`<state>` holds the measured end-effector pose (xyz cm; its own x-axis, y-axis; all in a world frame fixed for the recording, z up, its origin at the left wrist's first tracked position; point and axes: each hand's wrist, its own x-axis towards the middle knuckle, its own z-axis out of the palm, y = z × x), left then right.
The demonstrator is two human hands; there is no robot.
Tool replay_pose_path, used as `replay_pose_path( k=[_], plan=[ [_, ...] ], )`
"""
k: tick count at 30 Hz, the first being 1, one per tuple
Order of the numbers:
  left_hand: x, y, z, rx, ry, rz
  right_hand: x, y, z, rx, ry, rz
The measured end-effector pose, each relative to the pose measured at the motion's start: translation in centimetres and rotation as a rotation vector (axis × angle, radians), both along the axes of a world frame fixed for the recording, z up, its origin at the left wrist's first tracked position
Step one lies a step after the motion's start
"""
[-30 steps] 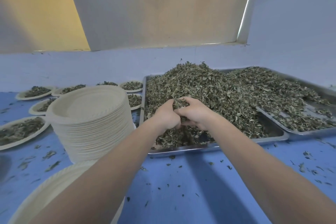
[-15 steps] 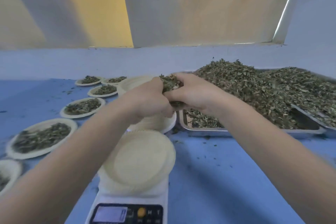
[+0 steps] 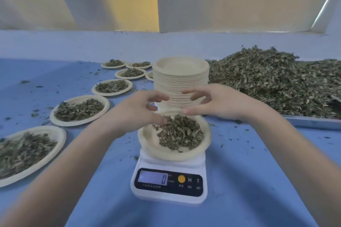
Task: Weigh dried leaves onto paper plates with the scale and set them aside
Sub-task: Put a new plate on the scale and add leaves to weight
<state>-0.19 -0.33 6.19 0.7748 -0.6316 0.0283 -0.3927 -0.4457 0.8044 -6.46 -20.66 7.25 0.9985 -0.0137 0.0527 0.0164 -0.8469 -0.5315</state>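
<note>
A white digital scale stands in front of me, its display reading 0. On it sits a paper plate holding a loose heap of dried leaves. My left hand hovers over the plate's far left rim, fingers spread and relaxed, the thumb near the leaves. My right hand hangs above the plate's far right side, fingers spread and holding nothing. Behind both hands rises a tall stack of paper plates.
A metal tray piled with dried leaves fills the right. Several filled paper plates run along the left of the blue table, the nearest at the left edge. Leaf crumbs are scattered about.
Both hands carried a clump of leaves from the tray to above the scale and let it fall onto the plate. The hands have spread apart and now hold nothing.
</note>
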Motion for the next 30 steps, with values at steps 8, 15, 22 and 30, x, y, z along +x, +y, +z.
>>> replay_pose_path(
  k=[8,15,22,30],
  plan=[
    [0.7,-2.1,-3.4,-0.235,-0.241,0.227,0.5,0.8,-3.1,0.103,-0.258,-0.048],
    [0.8,-1.3,-6.0,-0.393,-0.205,0.36,0.5,1.5,-5.1,0.115,-0.389,-0.021],
    [0.4,-0.8,-6.4,-0.323,-0.253,0.302,0.4,2.0,-5.4,0.067,-0.357,0.013],
    [-0.5,-6.3,-2.9,-0.124,-0.476,-0.039,-0.6,-1.3,-3.9,0.085,-0.346,-0.083]
  ],
)
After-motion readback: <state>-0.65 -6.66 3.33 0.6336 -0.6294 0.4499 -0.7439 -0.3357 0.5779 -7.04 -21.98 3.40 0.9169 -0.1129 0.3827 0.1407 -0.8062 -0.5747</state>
